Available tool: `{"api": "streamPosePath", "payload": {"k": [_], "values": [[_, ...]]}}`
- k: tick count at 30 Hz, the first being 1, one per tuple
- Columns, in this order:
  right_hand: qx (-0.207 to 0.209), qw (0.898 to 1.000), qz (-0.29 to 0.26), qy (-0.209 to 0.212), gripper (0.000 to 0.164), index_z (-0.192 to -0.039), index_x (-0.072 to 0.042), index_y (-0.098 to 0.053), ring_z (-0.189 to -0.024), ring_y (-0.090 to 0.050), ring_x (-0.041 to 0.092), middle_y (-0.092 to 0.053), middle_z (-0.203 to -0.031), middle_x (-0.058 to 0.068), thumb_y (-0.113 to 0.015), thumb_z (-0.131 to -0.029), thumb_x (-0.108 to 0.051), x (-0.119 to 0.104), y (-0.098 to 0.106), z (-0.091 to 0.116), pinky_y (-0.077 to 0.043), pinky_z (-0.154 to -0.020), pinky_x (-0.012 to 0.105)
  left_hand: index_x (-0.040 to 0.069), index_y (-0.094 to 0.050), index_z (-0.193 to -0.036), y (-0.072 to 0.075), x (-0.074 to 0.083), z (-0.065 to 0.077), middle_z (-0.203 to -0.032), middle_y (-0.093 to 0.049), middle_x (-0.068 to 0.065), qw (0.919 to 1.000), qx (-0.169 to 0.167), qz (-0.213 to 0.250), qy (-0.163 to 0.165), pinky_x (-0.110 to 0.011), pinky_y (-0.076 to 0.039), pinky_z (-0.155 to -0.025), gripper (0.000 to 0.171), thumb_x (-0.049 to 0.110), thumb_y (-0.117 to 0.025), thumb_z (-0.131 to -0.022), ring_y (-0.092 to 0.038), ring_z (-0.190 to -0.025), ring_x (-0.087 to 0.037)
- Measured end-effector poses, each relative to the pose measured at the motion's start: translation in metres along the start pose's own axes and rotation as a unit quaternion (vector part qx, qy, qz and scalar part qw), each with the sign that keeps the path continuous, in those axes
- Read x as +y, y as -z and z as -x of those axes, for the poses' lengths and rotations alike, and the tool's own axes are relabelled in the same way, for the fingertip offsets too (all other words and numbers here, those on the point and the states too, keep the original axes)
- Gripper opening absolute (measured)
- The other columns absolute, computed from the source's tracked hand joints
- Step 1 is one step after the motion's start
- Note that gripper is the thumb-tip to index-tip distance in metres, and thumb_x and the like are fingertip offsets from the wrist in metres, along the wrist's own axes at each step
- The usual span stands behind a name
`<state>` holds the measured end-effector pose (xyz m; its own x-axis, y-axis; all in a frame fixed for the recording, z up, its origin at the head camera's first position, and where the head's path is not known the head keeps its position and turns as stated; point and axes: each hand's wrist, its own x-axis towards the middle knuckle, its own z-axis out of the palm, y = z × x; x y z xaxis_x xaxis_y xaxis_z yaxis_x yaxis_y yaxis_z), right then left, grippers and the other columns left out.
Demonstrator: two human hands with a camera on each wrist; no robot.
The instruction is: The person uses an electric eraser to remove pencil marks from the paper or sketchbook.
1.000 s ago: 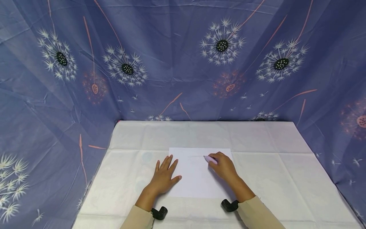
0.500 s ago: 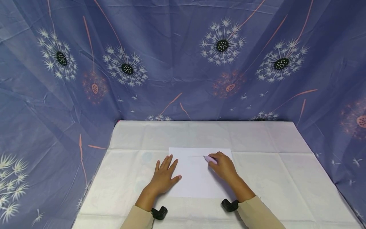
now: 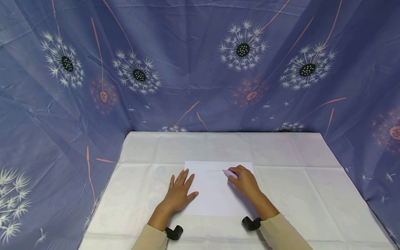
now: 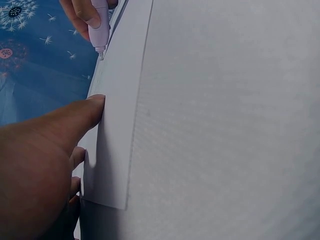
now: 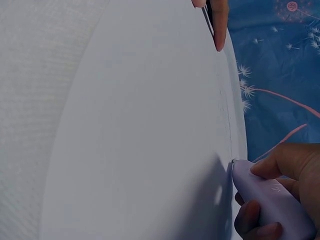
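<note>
A sheet of white paper (image 3: 215, 201) lies on the white cloth, a thin faint line (image 3: 214, 171) running across its upper part. My left hand (image 3: 177, 195) rests with fingers spread on the paper's left edge; in the left wrist view its thumb (image 4: 82, 116) is stretched over the sheet. My right hand (image 3: 245, 181) grips a chunky lavender pen-shaped tool (image 3: 231, 174) with a small metal tip. That tip is at the right end of the line. From the right wrist view, thumb and fingers wrap the tool's body (image 5: 272, 200).
White folded-looking cloth (image 3: 297, 194) covers the table. A blue dandelion-print curtain (image 3: 193, 69) hangs behind and along both sides. Black wrist-camera mounts (image 3: 174, 232) stick out beside the beige sleeves (image 3: 285, 233).
</note>
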<state>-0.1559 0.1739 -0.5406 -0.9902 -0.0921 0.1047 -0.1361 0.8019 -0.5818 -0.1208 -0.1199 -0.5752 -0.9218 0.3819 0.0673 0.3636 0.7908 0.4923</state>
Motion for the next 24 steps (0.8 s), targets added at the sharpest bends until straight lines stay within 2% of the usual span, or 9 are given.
{"api": "streamPosePath", "payload": {"k": [9,15,24], "values": [[-0.005,1.0,0.0,-0.001,0.028,-0.112,-0.011,-0.078,-0.076,-0.058,0.016,-0.072,-0.097,0.005,-0.073,-0.085,-0.015,-0.002,0.001,0.0,-0.048,-0.073,0.034,0.005,-0.041,-0.154,0.008,0.004,0.001,-0.164,-0.027,-0.024,0.9997,-0.006,0.02,-0.01,-0.071,-0.007,-0.119,0.072,0.043,-0.063,-0.097,-0.021,-0.154,-0.045],[-0.009,1.0,0.003,0.002,0.028,-0.112,-0.011,-0.078,-0.076,-0.058,0.017,-0.072,-0.097,0.006,-0.073,-0.085,-0.015,-0.003,0.001,0.0,-0.047,-0.073,0.034,0.008,-0.039,-0.156,0.004,0.003,0.0,-0.167,-0.025,-0.02,0.9999,-0.015,0.005,0.002,-0.068,-0.006,-0.122,0.074,0.047,-0.061,-0.097,-0.018,-0.156,-0.04],[0.002,1.0,0.0,0.001,0.029,-0.112,-0.01,-0.078,-0.074,-0.057,0.016,-0.072,-0.095,0.005,-0.073,-0.085,-0.015,-0.002,0.002,0.0,-0.048,-0.072,0.034,0.006,-0.041,-0.155,0.012,0.009,0.001,-0.166,-0.027,-0.022,0.9997,-0.022,0.004,0.003,-0.07,-0.009,-0.121,0.071,0.043,-0.062,-0.098,-0.02,-0.155,-0.042]]}}
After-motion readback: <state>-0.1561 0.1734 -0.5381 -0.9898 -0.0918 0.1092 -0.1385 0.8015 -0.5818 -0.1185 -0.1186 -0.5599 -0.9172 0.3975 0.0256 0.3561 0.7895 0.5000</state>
